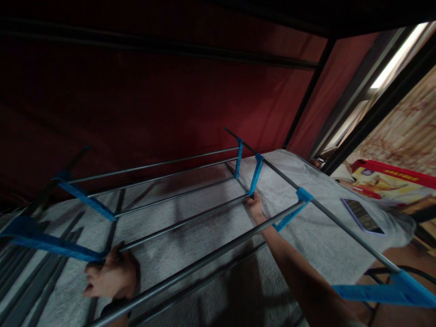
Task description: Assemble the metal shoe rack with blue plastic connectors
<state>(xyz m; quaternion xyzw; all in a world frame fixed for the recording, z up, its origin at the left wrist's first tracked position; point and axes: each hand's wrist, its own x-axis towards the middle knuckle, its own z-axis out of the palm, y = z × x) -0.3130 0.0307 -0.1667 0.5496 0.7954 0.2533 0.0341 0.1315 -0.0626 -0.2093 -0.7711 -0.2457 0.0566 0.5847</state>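
Observation:
A partly joined rack frame of grey metal tubes and blue plastic brackets stands on a grey blanket (190, 245). My left hand (114, 274) is closed around the near-left end of a metal tube (184, 224), beside the lower end of a blue bracket (61, 244). At that tube's other end, my right hand (255, 206) is closed where the tube meets another blue bracket (256, 176). My fingertips are partly hidden at both joints. A thicker-looking tube (204, 254) crosses in front, over my right forearm.
Several loose dark tubes (51, 272) lie at the left. A phone (363, 215) rests on the blanket at the right, near a red and yellow box (391, 179). Dark bed-frame bars (308, 100) and red cloth (170, 100) rise behind.

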